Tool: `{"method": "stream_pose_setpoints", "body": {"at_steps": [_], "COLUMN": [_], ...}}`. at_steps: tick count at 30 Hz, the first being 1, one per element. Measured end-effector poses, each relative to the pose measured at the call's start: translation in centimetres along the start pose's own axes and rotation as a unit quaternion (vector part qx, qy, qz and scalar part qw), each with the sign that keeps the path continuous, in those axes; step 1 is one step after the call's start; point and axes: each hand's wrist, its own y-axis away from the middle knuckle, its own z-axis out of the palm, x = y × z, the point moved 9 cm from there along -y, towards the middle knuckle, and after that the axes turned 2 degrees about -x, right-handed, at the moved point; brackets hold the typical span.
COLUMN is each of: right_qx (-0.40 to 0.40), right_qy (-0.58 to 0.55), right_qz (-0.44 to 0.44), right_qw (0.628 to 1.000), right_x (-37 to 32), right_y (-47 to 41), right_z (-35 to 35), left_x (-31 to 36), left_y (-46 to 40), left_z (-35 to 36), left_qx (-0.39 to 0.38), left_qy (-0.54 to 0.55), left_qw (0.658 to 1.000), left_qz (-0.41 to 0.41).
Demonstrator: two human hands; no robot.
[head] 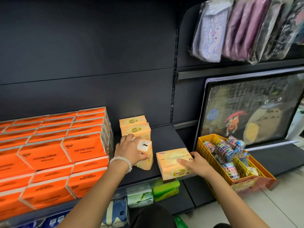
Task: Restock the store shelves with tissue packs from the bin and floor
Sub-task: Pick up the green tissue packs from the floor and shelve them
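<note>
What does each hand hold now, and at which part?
The left hand grips the upright yellow pack near its top end. The right hand holds the flat yellow pack at its right end, thumb on top.

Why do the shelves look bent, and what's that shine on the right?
Head view: the wide-angle lens bows the shelf edge and uprights; the orange packs at the left edge smear; glare sits on the plastic-wrapped puzzle picture and hanging pouches; the yellow packs are brightly lit.
</note>
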Motion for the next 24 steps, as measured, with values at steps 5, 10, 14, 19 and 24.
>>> {"method": "stream_pose_setpoints", "body": {"at_steps": [5,10,14,19,24], "right_qx": [-0.016,-0.040,-0.052,-0.049,0.002], "right_qy": [-0.052,-0.079,-0.060,-0.055,-0.031], "right_qz": [0.029,0.065,0.052,-0.002,-0.094], "right_qw": [0.998,0.994,0.995,0.997,0.995], "right_x": [0.6,0.5,-0.4,-1.8,-4.0], "right_y": [0.0,0.1,0.0,0.2,0.5], "right_z": [0.3,0.1,-0.8,-1.8,-3.4], "left_x": [-0.1,0.0,0.7,1.5,-0.4], "left_y": [0.4,-0.2,-0.1,-0.3,-1.0], "left_z": [-0.3,-0.9,-0.8,-0.5,-0.4], "left_qx": [0.009,-0.026,-0.058,-0.065,-0.046], "left_qy": [-0.004,-0.018,-0.034,-0.080,-0.105], "left_qw": [1.000,0.998,0.993,0.988,0.991], "left_qz": [0.005,0.052,0.095,0.117,0.072]}}
